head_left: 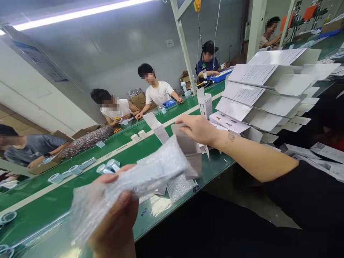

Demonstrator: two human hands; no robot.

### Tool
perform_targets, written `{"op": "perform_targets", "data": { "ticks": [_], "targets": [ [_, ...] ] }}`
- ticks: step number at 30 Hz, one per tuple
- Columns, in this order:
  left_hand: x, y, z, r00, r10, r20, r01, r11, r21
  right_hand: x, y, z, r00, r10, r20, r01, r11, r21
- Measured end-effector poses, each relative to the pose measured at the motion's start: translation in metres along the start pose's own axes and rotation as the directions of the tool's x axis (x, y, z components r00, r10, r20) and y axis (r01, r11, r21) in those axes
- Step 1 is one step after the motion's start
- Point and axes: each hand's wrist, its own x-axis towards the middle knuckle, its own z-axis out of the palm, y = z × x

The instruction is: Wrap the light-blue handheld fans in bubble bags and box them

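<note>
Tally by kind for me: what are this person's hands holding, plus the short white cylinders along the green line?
Bubble-wrapped package, left hand: 1
Open box, right hand: 1
Short white cylinders: 2
Total: 4

Not a single word can be made out here! Rows of dark print are carried by the stacked white cartons (251,75), too fine to be read; more lines are borne by an upright carton (160,134). Marks are shown on the wall sign (170,43), a white shirt (159,93) and the counter (154,215), all left undeciphered.
</note>
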Motion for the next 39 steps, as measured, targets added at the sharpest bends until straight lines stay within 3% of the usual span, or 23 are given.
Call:
{"op": "perform_targets", "data": {
  "ticks": [3, 7, 9, 11, 14, 16, 18, 20, 22, 24, 26, 27, 30, 31, 32, 33, 34, 35, 36, 37, 39],
  "targets": [
    [0.018, 0.002, 0.019, 0.967, 0.125, 0.222, -0.16, 0.976, 0.147, 0.004, 0.008, 0.018, 0.978, 0.007, 0.208, -0.03, 0.994, 0.108],
    [0.037, 0.007, 0.02, 0.906, -0.055, 0.419, -0.2, 0.817, 0.541, -0.011, 0.024, 0.039, 0.985, 0.067, 0.161, -0.12, 0.931, 0.344],
    [0.043, 0.014, 0.015, 0.88, -0.168, 0.444, -0.201, 0.715, 0.67, -0.026, 0.024, 0.04, 0.979, 0.033, 0.2, -0.126, 0.872, 0.473],
    [0.047, 0.021, 0.012, 0.856, -0.277, 0.437, -0.164, 0.656, 0.737, -0.043, 0.018, 0.039, 0.941, 0.002, 0.339, -0.199, 0.814, 0.546],
    [0.055, 0.03, 0.016, 0.814, -0.444, 0.374, -0.032, 0.609, 0.793, -0.065, -0.001, 0.041, 0.872, 0.031, 0.488, -0.318, 0.795, 0.517],
    [0.064, 0.034, 0.025, 0.751, -0.562, 0.348, 0.02, 0.545, 0.838, -0.072, -0.016, 0.045, 0.87, 0.038, 0.491, -0.31, 0.818, 0.485],
    [0.074, 0.034, 0.038, 0.663, -0.666, 0.342, -0.021, 0.44, 0.898, -0.074, -0.026, 0.049, 0.867, 0.014, 0.498, -0.289, 0.829, 0.479],
    [0.08, 0.031, 0.051, 0.599, -0.727, 0.337, -0.143, 0.317, 0.938, -0.073, -0.029, 0.051, 0.843, -0.008, 0.538, -0.297, 0.827, 0.478],
    [0.078, 0.022, 0.061, 0.615, -0.69, 0.382, -0.3, 0.244, 0.922, -0.073, -0.024, 0.053, 0.822, 0.024, 0.568, -0.345, 0.816, 0.465],
    [0.068, 0.012, 0.066, 0.656, -0.583, 0.479, -0.416, 0.25, 0.874, -0.077, -0.015, 0.055, 0.823, 0.072, 0.563, -0.386, 0.798, 0.462],
    [0.051, 0.002, 0.067, 0.668, -0.518, 0.535, -0.448, 0.294, 0.844, -0.082, -0.008, 0.057, 0.839, 0.101, 0.534, -0.396, 0.786, 0.474],
    [0.042, -0.001, 0.067, 0.651, -0.526, 0.547, -0.453, 0.309, 0.836, -0.084, -0.006, 0.058, 0.848, 0.106, 0.519, -0.394, 0.782, 0.484],
    [0.02, -0.004, 0.061, 0.53, -0.558, 0.639, -0.54, 0.359, 0.761, -0.083, -0.008, 0.052, 0.874, 0.103, 0.475, -0.374, 0.768, 0.521],
    [0.017, -0.002, 0.056, 0.51, -0.527, 0.68, -0.569, 0.386, 0.726, -0.077, -0.01, 0.046, 0.882, 0.096, 0.462, -0.361, 0.767, 0.53],
    [0.017, 0.0, 0.047, 0.532, -0.465, 0.707, -0.57, 0.42, 0.706, -0.069, -0.012, 0.039, 0.89, 0.082, 0.449, -0.342, 0.77, 0.539],
    [0.02, 0.002, 0.035, 0.609, -0.374, 0.7, -0.536, 0.457, 0.71, -0.057, -0.014, 0.031, 0.899, 0.062, 0.434, -0.317, 0.775, 0.547],
    [0.027, 0.002, 0.018, 0.733, -0.256, 0.63, -0.464, 0.488, 0.739, -0.041, -0.015, 0.023, 0.907, 0.04, 0.418, -0.29, 0.781, 0.554],
    [0.036, 0.001, -0.004, 0.864, -0.132, 0.486, -0.359, 0.516, 0.778, -0.022, -0.015, 0.016, 0.915, 0.022, 0.402, -0.265, 0.785, 0.56],
    [0.047, -0.004, -0.029, 0.959, -0.024, 0.282, -0.224, 0.545, 0.808, 0.001, -0.015, 0.012, 0.923, 0.006, 0.385, -0.242, 0.786, 0.569],
    [0.059, -0.012, -0.056, 0.997, 0.073, 0.032, -0.067, 0.553, 0.831, 0.026, -0.014, 0.012, 0.93, -0.009, 0.368, -0.221, 0.785, 0.579],
    [0.084, -0.038, -0.11, 0.944, 0.09, -0.317, 0.243, 0.462, 0.853, 0.081, -0.01, 0.027, 0.941, -0.048, 0.335, -0.178, 0.771, 0.611]
  ]
}}
